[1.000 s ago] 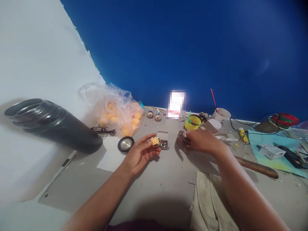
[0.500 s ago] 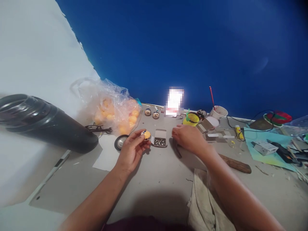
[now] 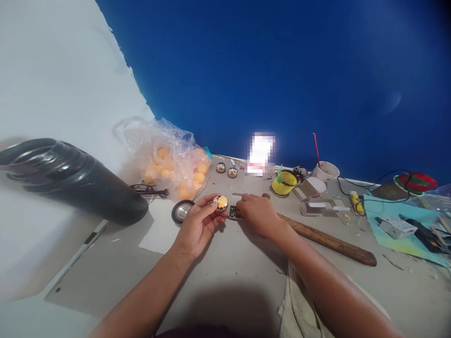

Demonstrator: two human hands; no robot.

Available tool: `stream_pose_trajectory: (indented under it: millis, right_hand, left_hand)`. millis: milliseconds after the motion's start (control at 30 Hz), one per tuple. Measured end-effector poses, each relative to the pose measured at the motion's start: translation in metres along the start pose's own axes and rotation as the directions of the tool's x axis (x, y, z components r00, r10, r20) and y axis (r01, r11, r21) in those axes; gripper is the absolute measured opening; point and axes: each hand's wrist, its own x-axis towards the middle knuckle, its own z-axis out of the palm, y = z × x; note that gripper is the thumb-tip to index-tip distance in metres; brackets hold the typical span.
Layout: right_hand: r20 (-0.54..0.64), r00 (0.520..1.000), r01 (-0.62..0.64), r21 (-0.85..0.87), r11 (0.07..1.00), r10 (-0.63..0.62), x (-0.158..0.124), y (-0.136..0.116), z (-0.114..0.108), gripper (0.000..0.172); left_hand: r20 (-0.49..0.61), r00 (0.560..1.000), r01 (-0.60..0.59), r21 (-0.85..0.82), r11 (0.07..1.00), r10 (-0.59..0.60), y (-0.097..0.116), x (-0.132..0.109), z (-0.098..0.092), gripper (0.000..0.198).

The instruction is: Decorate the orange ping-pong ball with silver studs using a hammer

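My left hand (image 3: 200, 225) holds an orange plastic ball (image 3: 222, 203) between thumb and fingers; shiny metal tacks cover part of it. Just to its right, my right hand (image 3: 259, 213) is over a small open box of metal tacks (image 3: 235, 212), its fingers curled down and closed at the box. Whatever is between those fingertips is hidden. Under and behind my right hand lies a hammer with a wooden handle (image 3: 327, 239); most of its head is covered by the hand. Two tack-covered balls (image 3: 226, 170) sit farther back on the table.
A clear bag of orange balls (image 3: 172, 164) and a large dark cylinder (image 3: 81, 188) stand left. A round metal-centred disc (image 3: 181, 212) is by my left hand. Behind are a lit screen (image 3: 260, 152), a yellow cup (image 3: 283, 183) and a white cup (image 3: 326, 170). A cloth (image 3: 303, 305) lies in front.
My right hand has moved left from beside the hammer head to the tack box. My left hand still holds the ball. The view has shifted slightly.
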Motion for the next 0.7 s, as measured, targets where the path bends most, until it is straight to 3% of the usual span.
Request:
stream_pose_trajectory:
  millis: [533, 700]
  right_hand:
    - [0.055, 0.998, -0.022, -0.012, 1.000, 0.023, -0.0022, -0.0035, -0.0012, 0.022]
    - [0.012, 1.000, -0.015, -0.009, 1.000, 0.015, -0.0040, -0.0043, -0.0005, 0.022]
  left_hand:
    - [0.027, 0.999, 0.030, 0.019, 0.999, -0.031, -0.0020, 0.0002, -0.0007, 0.026]
    - [0.031, 0.999, 0.031, 0.021, 0.999, -0.032, -0.0022, 0.0008, -0.0006, 0.025]
